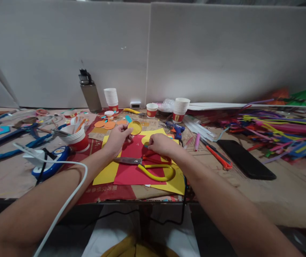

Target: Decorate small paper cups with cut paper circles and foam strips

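Note:
Between the thumb and fingers of my left hand (119, 139) is a thin yellow disc (135, 127), tilted above the paper. My right hand (162, 144) is closed in a pinch at a small rounded yellow piece (145, 140); its fingers partly cover it. Beneath both hands lies red paper (131, 176) on top of yellow sheets (103, 175). Scissors (156, 173) with one yellow and one red handle loop rest on the red paper, blades pointing left. Orange discs (110, 125) lie beyond my left hand.
Stacked paper cups (181, 106) stand at the back, near a dark bottle (91, 94). A blue glue gun (178, 132), a red cutter (218, 157) and a black phone (246, 159) lie rightward. A white cable (72, 196) crosses my left forearm. Colourful pipe cleaners (284, 132) heap up far right.

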Demonstrator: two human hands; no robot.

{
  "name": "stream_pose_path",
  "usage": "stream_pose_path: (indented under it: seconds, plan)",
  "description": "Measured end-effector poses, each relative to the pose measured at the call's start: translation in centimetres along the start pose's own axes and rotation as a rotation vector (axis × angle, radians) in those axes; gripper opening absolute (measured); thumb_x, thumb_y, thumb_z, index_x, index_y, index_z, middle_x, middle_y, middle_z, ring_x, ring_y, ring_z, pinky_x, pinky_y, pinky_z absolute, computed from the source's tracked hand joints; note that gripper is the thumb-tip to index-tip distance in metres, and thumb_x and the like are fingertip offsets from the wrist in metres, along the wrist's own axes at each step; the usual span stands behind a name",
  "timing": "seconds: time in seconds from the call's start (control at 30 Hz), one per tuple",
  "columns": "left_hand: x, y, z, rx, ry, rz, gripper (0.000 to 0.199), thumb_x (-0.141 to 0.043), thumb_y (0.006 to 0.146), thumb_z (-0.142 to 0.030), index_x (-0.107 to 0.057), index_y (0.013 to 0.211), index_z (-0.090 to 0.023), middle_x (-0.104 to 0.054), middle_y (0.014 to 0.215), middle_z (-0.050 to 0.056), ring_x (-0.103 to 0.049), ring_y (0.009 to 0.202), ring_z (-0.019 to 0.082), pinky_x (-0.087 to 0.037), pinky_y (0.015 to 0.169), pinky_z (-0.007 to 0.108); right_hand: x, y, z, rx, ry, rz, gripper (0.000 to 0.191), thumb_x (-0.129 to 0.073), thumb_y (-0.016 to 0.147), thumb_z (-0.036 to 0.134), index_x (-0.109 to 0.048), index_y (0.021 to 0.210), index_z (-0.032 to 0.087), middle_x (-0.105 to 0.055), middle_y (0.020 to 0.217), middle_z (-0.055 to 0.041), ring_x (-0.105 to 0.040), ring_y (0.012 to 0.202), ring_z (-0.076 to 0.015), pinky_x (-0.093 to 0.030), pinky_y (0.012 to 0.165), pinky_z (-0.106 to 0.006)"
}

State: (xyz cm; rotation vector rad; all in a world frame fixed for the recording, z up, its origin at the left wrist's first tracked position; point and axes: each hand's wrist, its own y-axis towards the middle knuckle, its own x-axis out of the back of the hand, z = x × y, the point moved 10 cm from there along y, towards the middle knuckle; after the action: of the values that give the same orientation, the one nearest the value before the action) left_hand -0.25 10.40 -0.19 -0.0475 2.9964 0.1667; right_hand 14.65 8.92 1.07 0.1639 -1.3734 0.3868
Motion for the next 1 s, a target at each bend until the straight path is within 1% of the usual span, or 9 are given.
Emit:
stream_pose_path:
  seconds: [0.13,0.3,0.43,0.53,0.6,0.67,0.83,0.9,1.0]
  plan:
    - [0.1,0.1,-0.2,-0.016,0.005,-0.010,0.020,-0.067,0.073,-0.028,-0.053,0.079,-0.015,-0.058,0.054,-0.001,-0.053,0.045,0.008,-0.040,0.044,0.016,0.2,-0.1,0.1,-0.019,-0.034,0.015,0.018,-0.057,0.077,0.016,-0.074,0.078,0.012,-0.073,0.077,-0.0128,-0.063,0.065,-0.0200,-0.032,0.053,-0.027]
    - [0.1,0.0,-0.1,-0.008,0.000,-0.018,0.020,-0.068,0.073,-0.027,-0.053,0.078,-0.015,-0.058,0.055,-0.001,-0.055,0.047,0.008,-0.040,0.045,0.017,-0.2,0.3,-0.2,-0.001,0.014,0.005,0.016,-0.058,0.076,0.018,-0.073,0.072,0.014,-0.072,0.072,-0.0105,-0.061,0.062,-0.0184,-0.032,0.052,-0.027]
    - [0.0,0.0,0.2,0.021,-0.050,-0.010,0.020,-0.069,0.071,-0.026,-0.054,0.077,-0.015,-0.057,0.054,-0.001,-0.053,0.046,0.008,-0.039,0.044,0.016,-0.2,0.4,-0.3,0.042,0.082,-0.064,0.015,-0.057,0.077,0.020,-0.071,0.075,0.017,-0.073,0.079,-0.0070,-0.061,0.068,-0.0164,-0.036,0.056,-0.024]
    - [0.1,-0.1,0.3,0.048,-0.098,-0.028,0.020,-0.070,0.069,-0.024,-0.053,0.074,-0.016,-0.055,0.055,-0.003,-0.053,0.047,0.007,-0.038,0.043,0.016,0.6,0.4,-0.5,0.071,0.145,-0.163,0.012,-0.056,0.077,0.020,-0.067,0.077,0.017,-0.071,0.079,-0.0051,-0.059,0.069,-0.0145,-0.036,0.059,-0.023]
    - [0.2,-0.1,0.2,0.058,-0.112,-0.042,0.020,-0.071,0.068,-0.023,-0.053,0.073,-0.016,-0.053,0.055,-0.004,-0.053,0.048,0.007,-0.038,0.042,0.015,1.6,0.4,-0.8,0.090,0.248,-0.259,0.008,-0.057,0.076,0.019,-0.064,0.074,0.017,-0.068,0.075,-0.0035,-0.056,0.067,-0.0131,-0.036,0.058,-0.023]
    - [0.4,-0.2,0.1,0.065,-0.108,-0.062,0.019,-0.070,0.067,-0.021,-0.052,0.070,-0.016,-0.052,0.054,-0.004,-0.052,0.047,0.007,-0.037,0.042,0.015,2.4,0.4,-1.1,0.116,0.439,-0.330,0.008,-0.057,0.077,0.022,-0.061,0.073,0.016,-0.064,0.070,-0.0013,-0.053,0.063,-0.0117,-0.036,0.057,-0.022]
    - [0.6,-0.2,0.3,0.080,-0.119,-0.108,0.014,-0.065,0.071,-0.019,-0.052,0.070,-0.016,-0.055,0.058,-0.003,-0.055,0.048,0.009,-0.039,0.041,0.017,2.5,0.6,-1.6,0.157,0.982,-0.390,0.018,-0.063,0.073,0.033,-0.060,0.077,0.016,-0.058,0.067,0.0022,-0.049,0.059,-0.0098,-0.040,0.055,-0.022]
    - [0.4,-0.3,0.5,0.090,-0.143,-0.102,0.011,-0.064,0.073,-0.017,-0.053,0.073,-0.016,-0.058,0.061,-0.002,-0.058,0.050,0.010,-0.043,0.043,0.018,2.2,0.5,-1.4,0.157,1.083,-0.406,0.020,-0.066,0.070,0.034,-0.059,0.077,0.017,-0.058,0.068,0.0027,-0.049,0.058,-0.0092,-0.041,0.055,-0.022]
    - [-0.5,-0.5,0.5,0.097,-0.181,-0.059,0.009,-0.064,0.073,-0.016,-0.056,0.078,-0.015,-0.063,0.068,0.000,-0.061,0.056,0.011,-0.048,0.047,0.019,1.8,0.3,-1.1,0.135,1.112,-0.426,0.021,-0.067,0.069,0.034,-0.059,0.076,0.017,-0.058,0.069,0.0027,-0.049,0.057,-0.0087,-0.041,0.054,-0.022]
